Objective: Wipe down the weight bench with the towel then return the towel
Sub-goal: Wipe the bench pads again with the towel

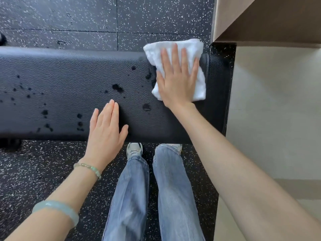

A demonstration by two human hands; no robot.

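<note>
White towel [188,49]; black pebble-grained bench [69,73], darker blotches [117,88] across its middle and left; black floor [52,14] flecked white; faded blue jeans [173,188]; pale green bangle [57,208].

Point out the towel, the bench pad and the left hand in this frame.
towel [153,52], head view, bare upper-left corner of the cloth.
bench pad [69,75], head view, textured top surface.
left hand [106,131], head view, back of the hand.
</note>
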